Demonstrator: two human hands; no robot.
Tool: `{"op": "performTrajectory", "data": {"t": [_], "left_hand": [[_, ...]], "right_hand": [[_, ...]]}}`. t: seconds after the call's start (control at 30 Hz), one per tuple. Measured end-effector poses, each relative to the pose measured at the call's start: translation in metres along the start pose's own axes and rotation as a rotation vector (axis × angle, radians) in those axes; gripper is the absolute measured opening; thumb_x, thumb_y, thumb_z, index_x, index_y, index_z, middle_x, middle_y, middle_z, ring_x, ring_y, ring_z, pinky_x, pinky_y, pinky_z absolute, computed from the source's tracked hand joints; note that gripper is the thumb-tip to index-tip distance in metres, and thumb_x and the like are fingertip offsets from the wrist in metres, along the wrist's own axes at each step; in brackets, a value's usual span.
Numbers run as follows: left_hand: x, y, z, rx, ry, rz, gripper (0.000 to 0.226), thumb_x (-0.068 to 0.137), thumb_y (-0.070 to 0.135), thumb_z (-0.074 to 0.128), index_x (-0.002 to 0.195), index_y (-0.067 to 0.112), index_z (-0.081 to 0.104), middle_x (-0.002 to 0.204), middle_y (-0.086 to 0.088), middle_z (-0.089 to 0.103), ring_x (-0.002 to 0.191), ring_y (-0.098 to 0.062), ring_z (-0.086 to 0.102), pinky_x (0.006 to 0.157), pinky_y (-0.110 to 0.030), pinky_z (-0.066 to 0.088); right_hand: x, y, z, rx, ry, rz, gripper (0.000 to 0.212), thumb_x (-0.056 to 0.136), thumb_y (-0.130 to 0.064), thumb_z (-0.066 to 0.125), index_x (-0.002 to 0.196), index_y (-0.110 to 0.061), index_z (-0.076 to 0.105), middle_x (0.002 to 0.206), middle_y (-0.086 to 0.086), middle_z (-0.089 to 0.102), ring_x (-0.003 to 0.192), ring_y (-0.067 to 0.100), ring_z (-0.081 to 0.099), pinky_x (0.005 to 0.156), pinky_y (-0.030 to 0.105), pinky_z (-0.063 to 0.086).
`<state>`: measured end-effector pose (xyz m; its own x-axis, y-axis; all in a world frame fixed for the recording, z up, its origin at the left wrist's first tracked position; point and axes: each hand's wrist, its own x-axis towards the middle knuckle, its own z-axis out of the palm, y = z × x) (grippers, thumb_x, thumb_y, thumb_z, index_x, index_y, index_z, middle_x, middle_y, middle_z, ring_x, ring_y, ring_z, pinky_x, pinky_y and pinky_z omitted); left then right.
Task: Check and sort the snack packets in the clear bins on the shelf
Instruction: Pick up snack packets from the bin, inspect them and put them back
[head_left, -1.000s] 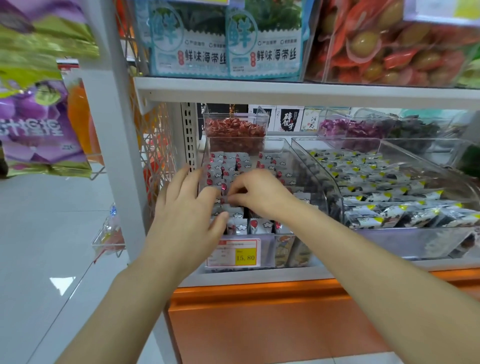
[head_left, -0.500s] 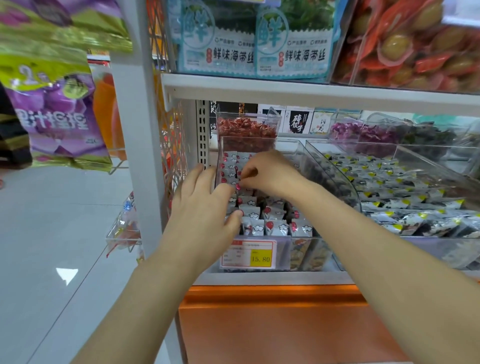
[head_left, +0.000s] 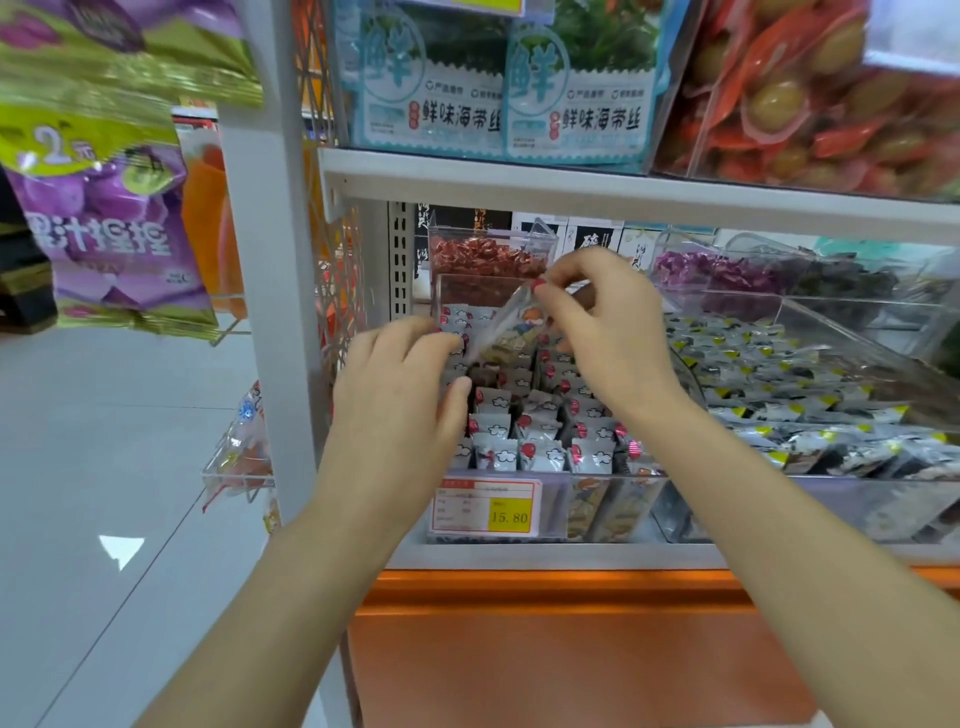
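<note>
Over the left clear bin (head_left: 555, 499), the right hand (head_left: 613, 332) pinches a see-through snack packet (head_left: 506, 327) by its top corner, holding it slanted above the upright rows of packets. The left hand (head_left: 400, 395) is loosely spread at the packet's lower end; contact cannot be told. The shelf board (head_left: 623, 189) runs close overhead, the white upright (head_left: 270, 312) stands just left, and the neighbouring bin (head_left: 857, 332) is on the right.

Pretty clearly a snack shop: white shelf (head_left: 623, 189) stacked with packaged goods, clear bins (head_left: 857, 332) of wrapped snack packets (head_left: 540, 452), yellow 15.80 price tag (head_left: 485, 506) up front.
</note>
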<state>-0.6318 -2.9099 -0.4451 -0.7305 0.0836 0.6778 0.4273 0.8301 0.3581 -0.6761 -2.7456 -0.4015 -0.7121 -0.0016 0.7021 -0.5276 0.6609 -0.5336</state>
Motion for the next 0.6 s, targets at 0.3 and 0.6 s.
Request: {"op": "performTrajectory", "data": {"t": [0.3,0.6], "left_hand": [[-0.006,0.015,0.01,-0.448,-0.176,-0.197,0.029,0.096,0.032,0.043,0.119,0.023,0.058,0.095,0.009,0.061,0.077,-0.002,0.059,0.066,-0.026,0.05],[-0.003,0.018,0.013,-0.944,-0.302,-0.499,0.014,0.088,0.024,0.061,0.093,0.017,0.072,0.089,-0.002,0.072,0.078,-0.016,0.069,0.067,-0.026,0.058]], "right_hand": [[-0.064,0.014,-0.036,0.62,0.116,0.447,0.011,0.093,-0.007,0.054,0.084,-0.008,0.06,0.063,-0.003,0.063,0.053,0.011,0.061,0.052,0.022,0.055],[-0.072,0.024,-0.04,0.884,0.14,0.635,0.013,0.093,-0.011,0.055,0.082,-0.006,0.059,0.061,0.001,0.063,0.052,0.011,0.062,0.051,0.021,0.053]]}}
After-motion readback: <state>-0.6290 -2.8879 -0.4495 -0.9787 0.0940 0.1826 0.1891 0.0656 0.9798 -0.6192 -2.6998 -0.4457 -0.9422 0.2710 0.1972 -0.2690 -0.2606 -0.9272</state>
